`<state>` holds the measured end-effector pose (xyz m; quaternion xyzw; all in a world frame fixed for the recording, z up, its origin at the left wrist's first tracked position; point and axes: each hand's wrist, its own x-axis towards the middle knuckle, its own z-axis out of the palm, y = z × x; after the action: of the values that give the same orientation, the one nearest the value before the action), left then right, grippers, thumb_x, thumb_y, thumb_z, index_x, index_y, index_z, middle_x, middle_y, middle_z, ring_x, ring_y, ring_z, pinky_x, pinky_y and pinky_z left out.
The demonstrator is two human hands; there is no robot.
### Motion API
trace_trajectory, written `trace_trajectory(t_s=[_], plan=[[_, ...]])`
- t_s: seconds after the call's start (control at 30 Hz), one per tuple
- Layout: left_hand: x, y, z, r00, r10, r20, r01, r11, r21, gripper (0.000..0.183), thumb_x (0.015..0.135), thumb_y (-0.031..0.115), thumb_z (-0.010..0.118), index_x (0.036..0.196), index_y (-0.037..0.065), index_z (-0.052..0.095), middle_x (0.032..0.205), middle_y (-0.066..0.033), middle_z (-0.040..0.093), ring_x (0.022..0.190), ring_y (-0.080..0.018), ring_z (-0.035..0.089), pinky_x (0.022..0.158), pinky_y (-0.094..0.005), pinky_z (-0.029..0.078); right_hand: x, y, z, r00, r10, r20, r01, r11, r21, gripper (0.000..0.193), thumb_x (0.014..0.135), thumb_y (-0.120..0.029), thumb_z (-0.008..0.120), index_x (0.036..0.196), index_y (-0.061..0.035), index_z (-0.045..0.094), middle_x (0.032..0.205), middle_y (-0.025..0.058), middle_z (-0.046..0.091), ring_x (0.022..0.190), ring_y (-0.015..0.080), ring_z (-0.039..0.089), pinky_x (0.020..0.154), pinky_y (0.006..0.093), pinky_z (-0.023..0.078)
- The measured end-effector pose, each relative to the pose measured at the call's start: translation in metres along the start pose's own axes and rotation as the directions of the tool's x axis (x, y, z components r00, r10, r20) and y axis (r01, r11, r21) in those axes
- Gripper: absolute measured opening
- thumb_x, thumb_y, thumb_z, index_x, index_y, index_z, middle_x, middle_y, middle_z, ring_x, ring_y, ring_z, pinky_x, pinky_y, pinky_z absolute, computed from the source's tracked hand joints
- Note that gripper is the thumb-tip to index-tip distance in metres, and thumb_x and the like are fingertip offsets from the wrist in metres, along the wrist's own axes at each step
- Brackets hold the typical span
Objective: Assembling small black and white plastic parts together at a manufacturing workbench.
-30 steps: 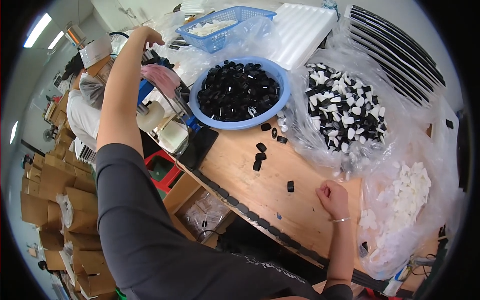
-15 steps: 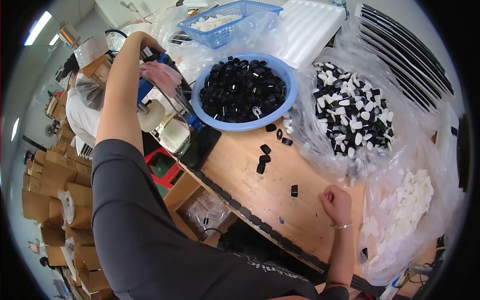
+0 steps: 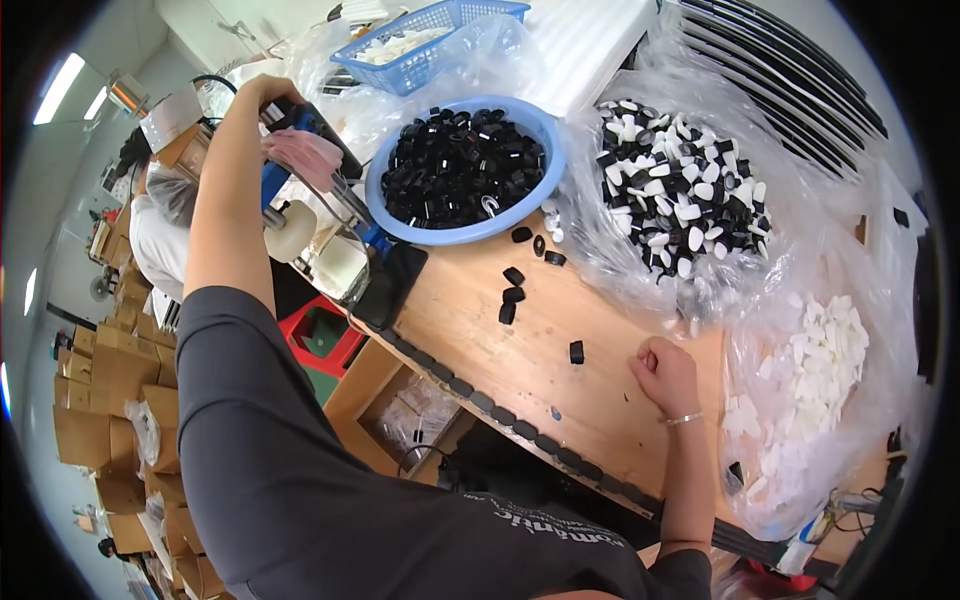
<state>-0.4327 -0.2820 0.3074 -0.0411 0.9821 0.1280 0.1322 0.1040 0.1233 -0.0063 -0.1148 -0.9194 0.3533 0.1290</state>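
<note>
Head view shows the wooden workbench [image 3: 600, 400] sliding down and left in the picture since a second ago, so the person has leaned toward the upper left. The left hand [image 3: 262, 92], at ten o'clock, stays raised on the blue bench press with its pink-wrapped handle [image 3: 300, 150]; its grip is hidden. The right hand [image 3: 665, 372], at four o'clock, stays curled in a loose fist on the wood, holding nothing I can make out.

At twelve o'clock sits a round blue plastic basin of black caps [image 3: 465, 170]. At one o'clock is a clear bag of black-and-white caps [image 3: 680, 195], at three o'clock a bag of white inserts [image 3: 810, 370]. Loose black caps [image 3: 512, 295] lie between basin and fist. Brown cardboard cartons [image 3: 110, 390] stack at eight o'clock.
</note>
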Motion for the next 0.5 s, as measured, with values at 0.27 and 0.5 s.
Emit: trace_trajectory(t_s=[0.27, 0.5], plan=[[-0.054, 0.025, -0.029, 0.947, 0.038, -0.318, -0.039, 0.999, 0.001, 0.033, 0.059, 0.019, 0.081, 0.086, 0.005, 0.067, 0.079, -0.0072, 0.065, 0.066, -0.0201, 0.061, 0.054, -0.0353, 0.046, -0.002, 0.004, 0.001, 0.999, -0.039, 0.018, 0.039, 0.999, -0.036, 0.017, 0.074, -0.019, 0.069, 0.073, -0.0092, 0.055, 0.062, 0.0051, 0.052, 0.055, 0.0228, 0.054, 0.052, 0.0349, 0.043], [-0.049, 0.014, -0.038, 0.905, 0.105, -0.412, -0.091, 0.994, 0.056, 0.041, 0.062, 0.022, 0.078, 0.098, 0.008, 0.063, 0.079, -0.0063, 0.06, 0.06, -0.0194, 0.052, 0.046, -0.0348, 0.036, -0.001, 0.005, 0.005, 0.997, -0.072, -0.028, 0.07, 0.995, -0.073, 0.018, 0.072, -0.016, 0.07, 0.07, -0.0069, 0.055, 0.06, 0.0055, 0.052, 0.052, 0.0198, 0.053, 0.051, 0.0321, 0.042]])
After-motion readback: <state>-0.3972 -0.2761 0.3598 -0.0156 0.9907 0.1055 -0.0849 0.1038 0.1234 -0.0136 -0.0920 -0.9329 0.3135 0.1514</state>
